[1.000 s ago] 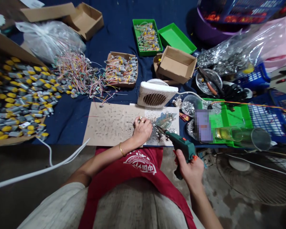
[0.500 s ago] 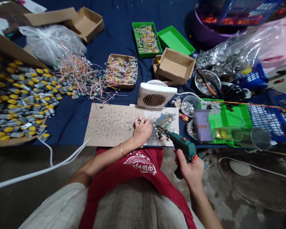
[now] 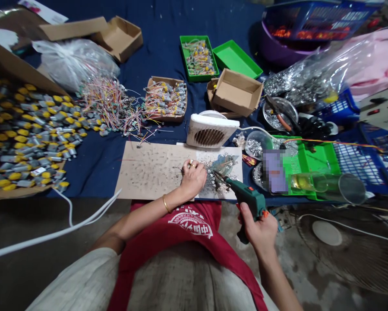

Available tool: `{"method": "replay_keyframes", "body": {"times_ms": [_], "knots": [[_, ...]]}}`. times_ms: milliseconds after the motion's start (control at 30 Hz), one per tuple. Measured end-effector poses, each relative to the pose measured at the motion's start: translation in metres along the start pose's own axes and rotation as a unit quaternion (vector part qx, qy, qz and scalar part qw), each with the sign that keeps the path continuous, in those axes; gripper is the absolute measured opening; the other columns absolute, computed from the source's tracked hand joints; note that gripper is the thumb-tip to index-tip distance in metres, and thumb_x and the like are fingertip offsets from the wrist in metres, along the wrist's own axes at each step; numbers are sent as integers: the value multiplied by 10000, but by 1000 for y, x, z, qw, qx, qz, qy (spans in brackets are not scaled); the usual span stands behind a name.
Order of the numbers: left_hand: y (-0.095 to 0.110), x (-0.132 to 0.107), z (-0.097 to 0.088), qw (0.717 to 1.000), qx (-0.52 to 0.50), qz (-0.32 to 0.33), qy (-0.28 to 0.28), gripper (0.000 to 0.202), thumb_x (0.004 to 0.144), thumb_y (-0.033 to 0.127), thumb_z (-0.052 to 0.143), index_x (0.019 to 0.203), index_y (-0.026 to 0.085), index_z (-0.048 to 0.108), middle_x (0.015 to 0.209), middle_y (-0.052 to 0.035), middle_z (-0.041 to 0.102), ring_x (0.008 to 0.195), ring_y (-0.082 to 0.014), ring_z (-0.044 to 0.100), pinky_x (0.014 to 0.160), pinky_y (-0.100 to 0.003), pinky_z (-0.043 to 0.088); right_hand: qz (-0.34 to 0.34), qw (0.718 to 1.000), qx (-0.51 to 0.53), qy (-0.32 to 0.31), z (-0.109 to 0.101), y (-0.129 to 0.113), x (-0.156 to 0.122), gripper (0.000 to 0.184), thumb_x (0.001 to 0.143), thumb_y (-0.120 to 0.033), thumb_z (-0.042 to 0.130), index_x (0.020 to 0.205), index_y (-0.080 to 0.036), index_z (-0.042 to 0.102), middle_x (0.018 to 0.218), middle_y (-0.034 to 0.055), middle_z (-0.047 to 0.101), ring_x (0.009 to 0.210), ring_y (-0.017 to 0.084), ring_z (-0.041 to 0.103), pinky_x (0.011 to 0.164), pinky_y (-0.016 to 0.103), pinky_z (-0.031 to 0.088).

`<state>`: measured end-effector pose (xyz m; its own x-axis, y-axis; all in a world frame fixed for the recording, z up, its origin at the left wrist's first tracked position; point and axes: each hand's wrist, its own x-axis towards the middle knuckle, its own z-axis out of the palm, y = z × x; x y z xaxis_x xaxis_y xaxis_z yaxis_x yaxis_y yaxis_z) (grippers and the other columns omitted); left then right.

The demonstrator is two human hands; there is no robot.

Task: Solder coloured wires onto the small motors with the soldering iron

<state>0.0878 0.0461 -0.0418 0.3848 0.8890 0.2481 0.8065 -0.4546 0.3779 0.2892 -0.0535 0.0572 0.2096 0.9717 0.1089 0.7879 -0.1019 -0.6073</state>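
Observation:
My right hand [image 3: 261, 229] is wrapped round the grip of a green soldering gun [image 3: 245, 194]. Its thin tip points left, over the bright metal bits on the work board [image 3: 151, 170], close to my left hand's fingertips. My left hand [image 3: 194, 178] is closed at the middle of that board, its fingers curled round a small motor [image 3: 190, 162]. Only a little of the motor shows, a pale and yellowish end above the fingers; the rest is hidden. Just behind the hand stands a white vent fan [image 3: 211, 131], tilted towards me.
Loose yellow-capped motors [image 3: 35, 142] fill a carton at left, beside a heap of wired parts [image 3: 106, 103]. Behind are a cardboard box of wired motors [image 3: 166, 99] and a green tray [image 3: 198, 77]. At right lie a plastic cup [image 3: 352, 188] and blue baskets [image 3: 355, 162].
The view has shifted very slightly, so the things at the back sit a little lower. Both hands and the soldering gun look almost unchanged.

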Motion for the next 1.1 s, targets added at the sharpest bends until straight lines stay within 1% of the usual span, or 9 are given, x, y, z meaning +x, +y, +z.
{"method": "replay_keyframes", "body": {"times_ms": [500,567,633,700,733,800,900,967,1100], "knots": [[3,7,-7,998,-37,-33,-47,173,973,169,552,876,166,694,993,-97,724,1090,-282,589,1101,-545,310,43,999,-8,-8,-1,-1,-1,608,893,-704,525,531,-222,609,475,47,607,484,198,609,568,306,487],[0,3,-15,997,-50,-45,-49,162,978,183,557,899,176,698,1037,-96,730,1114,-278,588,1116,-537,292,49,999,-9,-3,-2,0,-3,612,887,-706,530,525,-220,610,475,50,606,482,195,607,560,301,481],[-9,-9,-28,996,-54,-62,-36,118,971,247,605,1005,190,702,1192,-113,710,1191,-293,563,1128,-536,270,63,998,-5,6,-2,1,-6,618,870,-721,540,523,-216,620,475,55,608,480,197,608,552,301,477],[-21,-27,-45,995,-41,-92,-20,313,925,359,693,1188,193,662,1381,-155,623,1285,-333,508,1125,-543,258,90,996,8,17,0,2,-7,625,847,-741,557,522,-212,631,473,61,612,482,204,616,545,303,475],[-27,-37,-52,993,-30,-115,-12,396,901,397,723,1230,192,640,1398,-167,608,1290,-345,502,1113,-541,262,107,994,19,22,2,2,-7,629,834,-751,566,519,-211,636,473,66,616,485,209,622,540,303,475],[-37,-55,-64,987,-18,-162,-6,342,902,396,726,1168,193,653,1262,-144,679,1203,-324,553,1087,-513,275,142,988,42,36,8,1,-5,637,812,-767,579,523,-205,648,475,75,624,484,217,630,525,303,475],[-38,-64,-66,985,-33,-162,-38,150,947,337,675,1018,205,675,976,-58,735,1013,-255,615,1061,-468,280,171,981,71,53,17,-2,-1,647,788,-786,595,544,-191,661,478,82,628,468,224,628,517,313,484],[-32,-57,-60,989,-37,-133,-56,168,959,359,660,1030,208,677,934,-47,735,971,-243,621,1044,-452,290,169,980,85,59,21,-4,-1,642,779,-788,611,563,-186,664,490,82,633,479,229,637,533,322,500],[-21,-38,-50,993,10,-92,-68,201,978,371,615,1035,191,684,957,-96,734,976,-270,620,1002,-438,330,167,978,95,76,23,-3,-7,617,770,-774,644,619,-178,682,535,83,658,513,234,656,545,327,514]]}}
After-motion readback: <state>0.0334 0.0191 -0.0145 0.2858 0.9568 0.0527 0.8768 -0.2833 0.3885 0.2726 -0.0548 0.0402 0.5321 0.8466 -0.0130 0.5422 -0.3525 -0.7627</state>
